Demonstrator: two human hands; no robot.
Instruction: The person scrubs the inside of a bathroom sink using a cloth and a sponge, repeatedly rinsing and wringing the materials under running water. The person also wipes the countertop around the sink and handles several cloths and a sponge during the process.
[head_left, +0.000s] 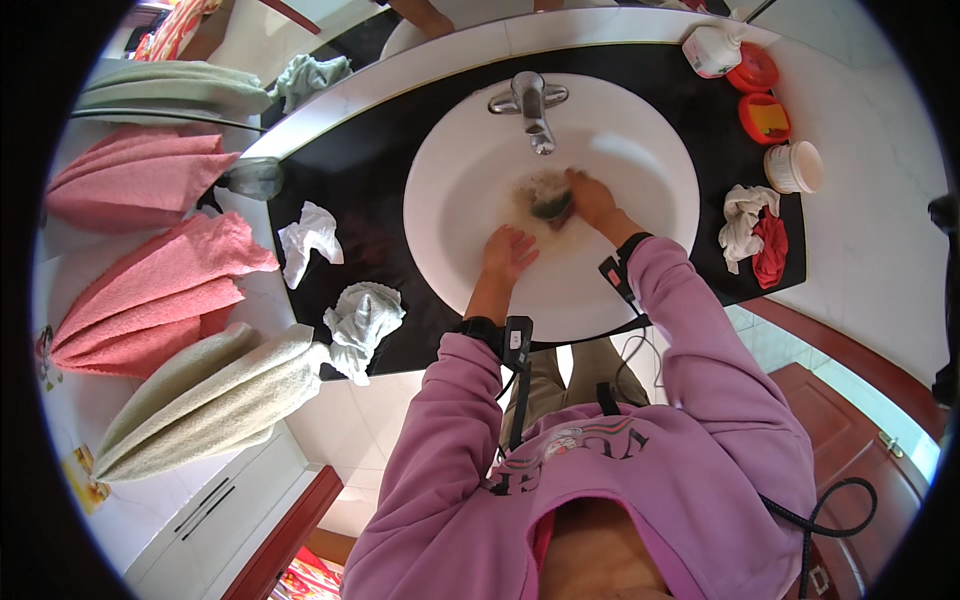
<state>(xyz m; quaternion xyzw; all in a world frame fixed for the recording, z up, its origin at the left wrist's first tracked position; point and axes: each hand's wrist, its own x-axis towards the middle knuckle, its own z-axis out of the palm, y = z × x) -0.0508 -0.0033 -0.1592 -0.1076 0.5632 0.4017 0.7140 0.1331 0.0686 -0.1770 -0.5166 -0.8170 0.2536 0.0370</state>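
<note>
A white oval washbasin (645, 187) is set in a black countertop, with a chrome faucet (532, 112) at its far side. Brownish, foamy water lies around the basin's bottom. There my right hand (592, 199) is at the right edge of a dark green object (551, 207), perhaps a scouring pad; its fingers are partly hidden, so its hold cannot be made out. My left hand (508, 253) is in the near left part of the basin, fingers apart, with nothing in it.
Crumpled white cloths (363, 322) lie on the counter's left, near hanging pink (165, 300) and cream towels (217, 405). On the right are a white pump bottle (711, 51), red soap dishes (752, 69), a white tub (795, 166) and a red cloth (770, 249). A mirror runs behind.
</note>
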